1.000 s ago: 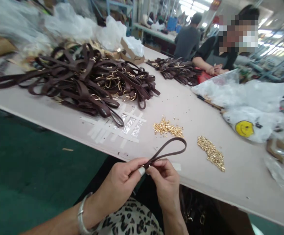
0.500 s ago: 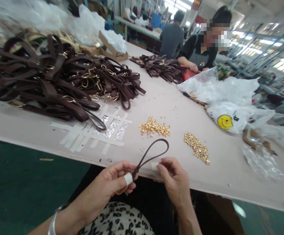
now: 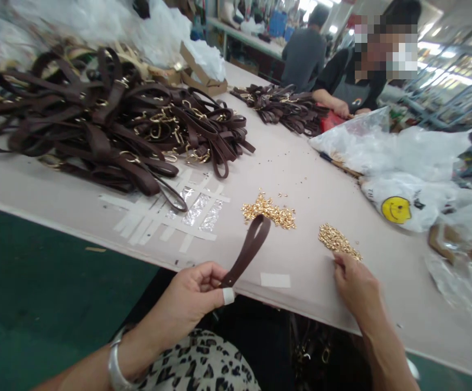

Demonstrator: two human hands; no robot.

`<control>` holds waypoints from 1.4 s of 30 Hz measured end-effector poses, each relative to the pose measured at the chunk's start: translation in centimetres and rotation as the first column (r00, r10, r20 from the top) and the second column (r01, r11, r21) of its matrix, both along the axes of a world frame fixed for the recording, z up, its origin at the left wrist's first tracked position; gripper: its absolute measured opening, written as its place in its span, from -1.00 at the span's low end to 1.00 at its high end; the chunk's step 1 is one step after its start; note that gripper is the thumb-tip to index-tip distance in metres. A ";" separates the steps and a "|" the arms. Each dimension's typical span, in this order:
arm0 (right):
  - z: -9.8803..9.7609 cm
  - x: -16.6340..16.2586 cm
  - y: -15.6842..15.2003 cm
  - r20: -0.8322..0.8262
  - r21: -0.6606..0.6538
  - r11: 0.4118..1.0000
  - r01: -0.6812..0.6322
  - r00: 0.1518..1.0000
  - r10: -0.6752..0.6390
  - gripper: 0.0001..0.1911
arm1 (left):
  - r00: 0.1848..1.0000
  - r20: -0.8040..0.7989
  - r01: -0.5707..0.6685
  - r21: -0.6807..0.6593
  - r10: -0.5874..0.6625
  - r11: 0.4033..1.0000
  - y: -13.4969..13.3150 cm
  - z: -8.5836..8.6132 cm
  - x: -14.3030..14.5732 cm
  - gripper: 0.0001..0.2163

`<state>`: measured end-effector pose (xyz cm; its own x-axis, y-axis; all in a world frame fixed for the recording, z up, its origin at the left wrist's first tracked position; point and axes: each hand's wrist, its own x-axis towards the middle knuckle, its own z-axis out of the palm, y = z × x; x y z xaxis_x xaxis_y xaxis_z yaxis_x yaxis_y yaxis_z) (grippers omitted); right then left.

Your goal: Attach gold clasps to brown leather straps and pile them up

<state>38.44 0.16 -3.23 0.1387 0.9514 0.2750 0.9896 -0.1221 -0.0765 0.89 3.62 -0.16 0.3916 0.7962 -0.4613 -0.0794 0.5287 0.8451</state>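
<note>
My left hand (image 3: 197,293) pinches the ends of a folded dark brown leather strap loop (image 3: 249,249), which sticks up over the table's near edge. A white tape wrap shows on one finger. My right hand (image 3: 352,285) rests on the pale table (image 3: 301,163), fingertips at the near end of a small pile of gold rivets (image 3: 337,241). Its fingers are curled and pressed together on the pile; what they hold, if anything, is hidden. A second gold rivet pile (image 3: 269,210) lies just beyond the strap loop.
A big heap of brown straps with gold rings (image 3: 109,117) fills the left of the table. Tape strips (image 3: 171,214) are stuck near the edge. White plastic bags (image 3: 407,168) lie at right. A person in black (image 3: 358,81) works by another strap pile (image 3: 285,106).
My right hand let go of the strap and moved right to the nearer gold rivet pile. My left hand keeps the strap, now turned edge-up.
</note>
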 end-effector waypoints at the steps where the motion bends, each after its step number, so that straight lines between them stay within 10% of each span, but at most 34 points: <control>1: -0.1 0.2 0.0 0.024 -0.007 1.000 -0.004 1.000 0.004 -0.65 | 1.000 -0.005 -0.019 0.006 0.019 1.000 0.0 0.1 0.1 -0.82; 6: 0.0 0.4 0.4 0.144 0.020 0.997 0.071 0.987 -0.074 -0.58 | 0.996 0.082 -0.043 0.021 0.041 0.999 -0.2 0.4 0.3 -0.85; 9: 1.0 -2.8 0.1 -0.147 0.057 0.984 0.166 0.977 -0.157 -0.57 | 0.995 0.088 -0.048 0.026 0.046 0.999 -0.4 0.1 0.3 -0.83; 13: 2.1 -11.5 -1.1 -0.791 0.061 0.989 0.134 0.611 -0.034 -0.62 | 0.995 0.080 -0.068 0.042 0.065 0.997 -0.5 -0.1 0.5 -0.86; 16: 1.8 -17.4 -1.7 -0.886 0.128 0.991 0.027 0.452 0.102 -0.72 | 0.994 0.086 -0.079 0.060 0.074 0.995 -0.5 -0.2 0.6 -0.87; 25: 0.9 -20.6 -1.1 -0.707 0.270 0.948 -0.169 0.633 0.314 -0.90 | 0.995 -0.083 -0.023 0.349 0.055 0.937 -0.6 0.1 -0.2 -0.89; 34: 1.4 -20.8 -1.3 -0.636 0.384 0.869 -0.312 0.592 0.494 -0.84 | 0.939 -0.331 0.193 0.730 0.092 0.656 -0.7 0.2 -0.9 -0.81; 42: 1.4 -21.1 -1.6 -0.667 0.404 0.881 -0.245 0.581 0.467 -0.85 | 0.937 -0.338 0.224 0.769 0.084 0.598 -0.5 0.0 -0.8 -0.78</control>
